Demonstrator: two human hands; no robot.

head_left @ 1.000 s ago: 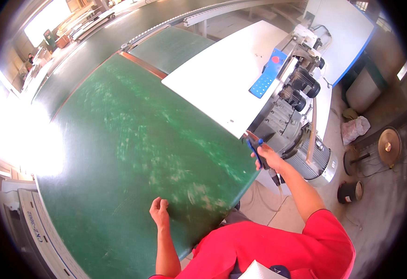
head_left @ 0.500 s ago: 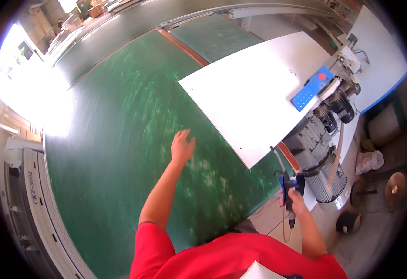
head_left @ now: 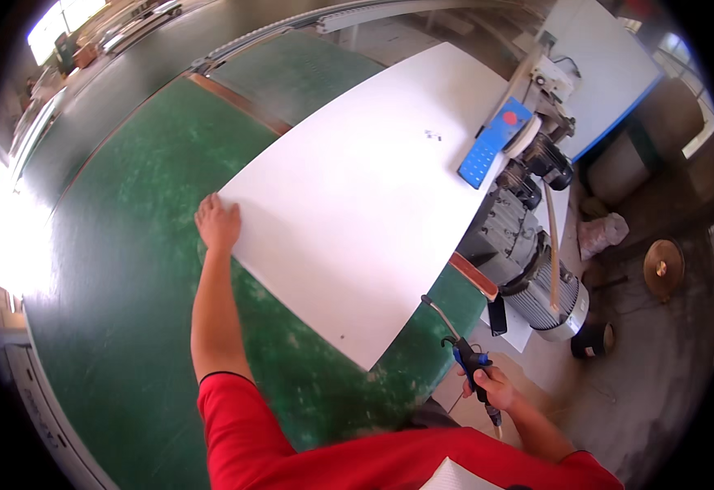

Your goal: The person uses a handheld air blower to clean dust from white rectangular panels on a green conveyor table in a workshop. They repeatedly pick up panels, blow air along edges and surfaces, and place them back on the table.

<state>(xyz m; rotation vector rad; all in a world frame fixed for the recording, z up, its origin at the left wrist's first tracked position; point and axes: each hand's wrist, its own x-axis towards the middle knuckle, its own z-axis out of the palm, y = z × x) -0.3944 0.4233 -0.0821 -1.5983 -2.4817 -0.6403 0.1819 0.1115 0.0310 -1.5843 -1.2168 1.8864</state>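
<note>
A large white panel (head_left: 340, 196) lies on the green-topped table (head_left: 136, 269). My left hand (head_left: 219, 222) is at the panel's left corner, its fingers along the edge and its thumb over the top face; the underside of the grip is hidden. Down at the right, my right hand (head_left: 494, 387) is closed round the handle of a black and blue air blow gun (head_left: 473, 359). The gun's thin bent nozzle points up and left, near the panel's near right edge. A hose fitting sits below the handle.
To the right of the panel stands a machine with a grey motor (head_left: 549, 298) and a blue plate (head_left: 491, 143) overlapping the panel's edge. Behind it is another pale panel (head_left: 610, 73). A round brown disc (head_left: 664, 269) and a dark cylinder (head_left: 592, 340) are beyond the motor.
My left hand has moved from above the green table onto the panel's corner. The panel has shifted nearer to me and leftward. The blow gun has tilted, and the view has turned right.
</note>
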